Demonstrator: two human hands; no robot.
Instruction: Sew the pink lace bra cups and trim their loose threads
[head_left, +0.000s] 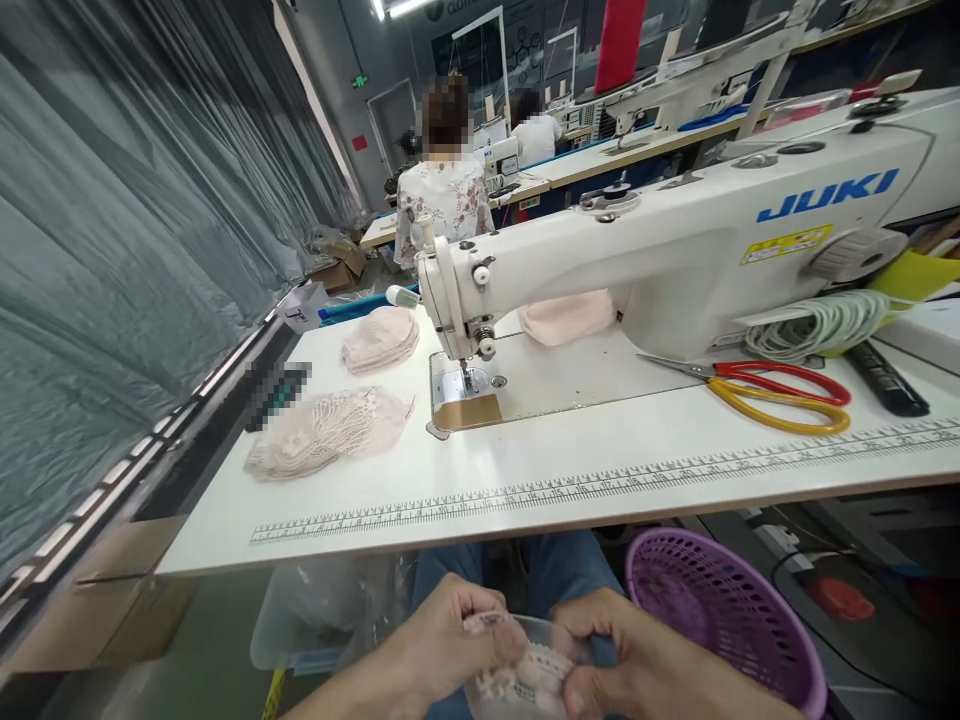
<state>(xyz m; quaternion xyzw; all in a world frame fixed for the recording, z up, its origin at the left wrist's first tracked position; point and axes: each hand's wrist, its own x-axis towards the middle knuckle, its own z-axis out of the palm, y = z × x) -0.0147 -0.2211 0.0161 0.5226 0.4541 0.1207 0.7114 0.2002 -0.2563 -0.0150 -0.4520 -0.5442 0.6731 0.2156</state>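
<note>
Over my lap, below the table's front edge, my left hand (469,635) pinches a small piece of pale lace fabric (529,668). My right hand (607,650) grips the other side of the same piece, so it is stretched between both thumbs. Part of the piece is covered by my fingers. On the table lie a stack of pale lace pieces (326,435) and, behind it, a stack of pale pink pieces (381,338). A white sewing machine (547,260) stands beyond my hands, its needle over the metal plate. Another pink piece (566,318) rests behind its needle end.
Scissors (780,395) with red and yellow handles, a black tool (885,378) and a coil of pale cord (817,325) lie at the right. A ruler strip (600,485) runs along the front edge. Below stand a purple basket (750,600) and a clear bin (300,620). People sit ahead.
</note>
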